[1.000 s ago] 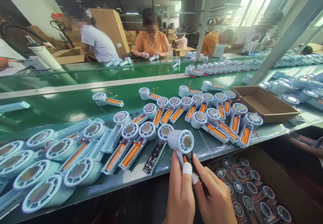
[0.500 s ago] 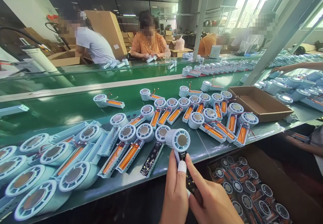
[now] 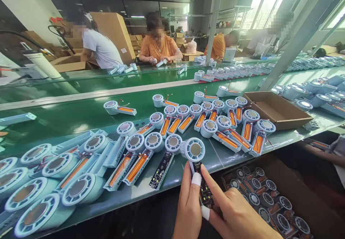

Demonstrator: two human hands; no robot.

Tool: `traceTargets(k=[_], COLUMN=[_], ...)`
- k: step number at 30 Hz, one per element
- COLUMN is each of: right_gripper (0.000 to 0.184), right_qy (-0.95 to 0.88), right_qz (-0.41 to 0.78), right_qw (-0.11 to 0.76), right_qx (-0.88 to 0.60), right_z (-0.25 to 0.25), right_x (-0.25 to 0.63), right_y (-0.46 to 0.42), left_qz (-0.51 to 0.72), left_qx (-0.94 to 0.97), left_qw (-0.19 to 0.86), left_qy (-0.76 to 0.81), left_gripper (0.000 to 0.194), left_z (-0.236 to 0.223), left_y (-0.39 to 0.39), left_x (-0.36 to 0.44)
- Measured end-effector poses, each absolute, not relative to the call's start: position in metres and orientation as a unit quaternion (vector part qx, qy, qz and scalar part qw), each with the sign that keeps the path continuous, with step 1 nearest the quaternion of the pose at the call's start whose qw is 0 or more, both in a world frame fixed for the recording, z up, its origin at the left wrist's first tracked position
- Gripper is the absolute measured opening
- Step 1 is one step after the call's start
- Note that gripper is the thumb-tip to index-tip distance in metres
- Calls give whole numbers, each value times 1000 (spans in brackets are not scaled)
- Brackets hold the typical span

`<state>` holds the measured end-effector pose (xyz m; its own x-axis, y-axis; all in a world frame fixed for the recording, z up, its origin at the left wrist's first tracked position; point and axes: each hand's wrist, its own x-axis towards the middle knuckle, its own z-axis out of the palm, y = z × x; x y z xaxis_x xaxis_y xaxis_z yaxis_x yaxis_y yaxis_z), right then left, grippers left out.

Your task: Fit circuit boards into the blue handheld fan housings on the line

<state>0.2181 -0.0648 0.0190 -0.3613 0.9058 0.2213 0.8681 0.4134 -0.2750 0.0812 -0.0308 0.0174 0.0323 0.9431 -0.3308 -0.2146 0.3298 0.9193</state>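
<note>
Between my two hands, just off the table's near edge, is a light-blue handheld fan (image 3: 194, 149) with a black circuit board (image 3: 205, 192) along its open handle. My left hand (image 3: 187, 203) grips the handle from the left, a white finger cot on its thumb. From the right, my right hand (image 3: 229, 206) pinches the board, its index finger near the board's top and its white-capped thumb lower down. Left of them, another fan with its board showing (image 3: 162, 170) lies on the table. Several fans with orange batteries (image 3: 138, 165) lie beyond.
A green conveyor belt (image 3: 88, 106) runs behind the table. An open cardboard tray (image 3: 280, 113) sits at the right, and a box of fans (image 3: 304, 203) stands below the edge. Co-workers, one in an orange top (image 3: 159, 47), sit across the belt.
My right thumb has moved down and my fingers have spread, so more of the circuit board shows. Fans on the belt have shifted slightly right.
</note>
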Motion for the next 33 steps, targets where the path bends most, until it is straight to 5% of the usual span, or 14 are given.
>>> traceTargets(k=[10, 17, 21, 33], right_gripper=[103, 74, 81, 82], right_qy=[-809, -837, -832, -502], right_qz=[129, 60, 74, 579], right_qw=[193, 176, 209, 446], right_qx=[-540, -515, -509, -462], right_z=[24, 29, 30, 17], right_x=[223, 226, 225, 215], right_y=[-65, -53, -54, -58], left_qz=[475, 458, 444, 394], left_qx=[349, 352, 358, 339], left_qw=[617, 625, 633, 693], left_qy=[521, 525, 524, 501], left_gripper=[50, 52, 50, 63], left_z=[16, 0, -1, 29], left_y=[-28, -25, -20, -16], left_x=[81, 79, 78, 81])
